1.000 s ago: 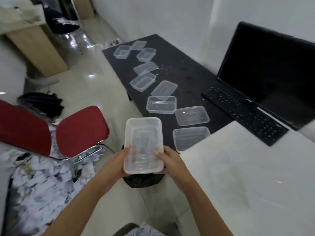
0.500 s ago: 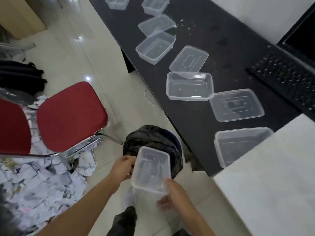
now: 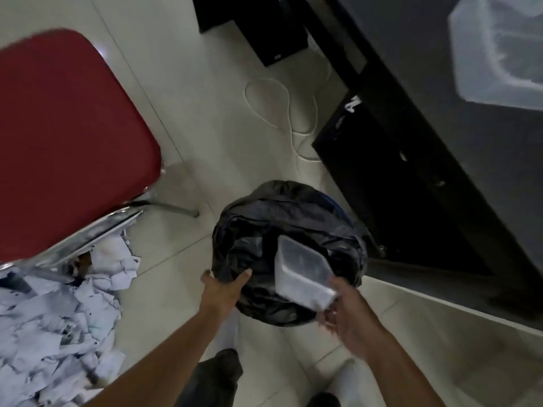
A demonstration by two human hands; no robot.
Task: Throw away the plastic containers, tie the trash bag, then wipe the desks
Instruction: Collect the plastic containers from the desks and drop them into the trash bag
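While your right hand is pinching the plastic container over the trash bag, left hand lying spread on its near rim, you are risking a rim bounce if released tilted

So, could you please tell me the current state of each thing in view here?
Trash bag: open, untied.
Plastic container: tilted, held over the bag's mouth, not dropped yet.
Right hand: pinches the container's near end.
Left hand: on the bag's near rim; grip unclear.
Second container: on the black desk, blurred.
Red chair: upright, unoccupied.
White cable: loose, looped.
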